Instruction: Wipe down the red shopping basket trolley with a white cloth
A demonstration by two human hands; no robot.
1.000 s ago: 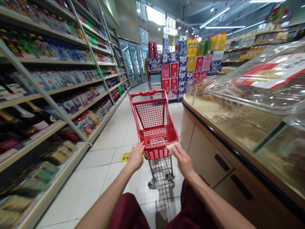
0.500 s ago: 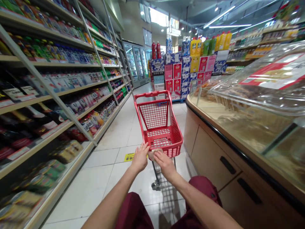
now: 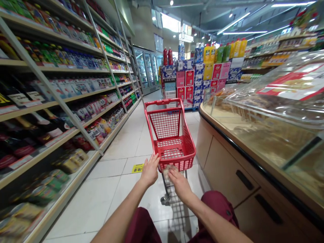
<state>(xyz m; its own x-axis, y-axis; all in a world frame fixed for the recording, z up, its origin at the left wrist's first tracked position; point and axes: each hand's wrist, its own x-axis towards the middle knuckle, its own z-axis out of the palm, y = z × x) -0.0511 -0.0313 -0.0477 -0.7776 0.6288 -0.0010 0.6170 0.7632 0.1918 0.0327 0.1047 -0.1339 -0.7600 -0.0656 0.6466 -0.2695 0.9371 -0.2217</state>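
Observation:
A red shopping cart [image 3: 189, 140] with a plastic mesh basket stands in front of me, its near end close to my knees. My left hand [image 3: 150, 170] holds the near left corner of the basket, fingers laid along the rim. In my right hand [image 3: 179, 182] is a pale, crumpled cloth [image 3: 167, 171], pressed against the lower part of the basket's near wall. The fingers partly cover the cloth. Below the basket, a grey leg runs down to a caster wheel [image 3: 165, 200] on the tiles.
Shelves [image 3: 83, 130] packed with bottles and cans line the left. A wooden counter [image 3: 220, 162] with clear food packages stands close on the right. Ahead are stacked drink boxes [image 3: 189, 78] and glass-door fridges [image 3: 148, 65]. A yellow floor sticker [image 3: 137, 168] lies left of the cart.
My right hand and the cloth have moved down from the basket's near rim to its lower wall. My left hand stays at the corner. The view has shifted slightly.

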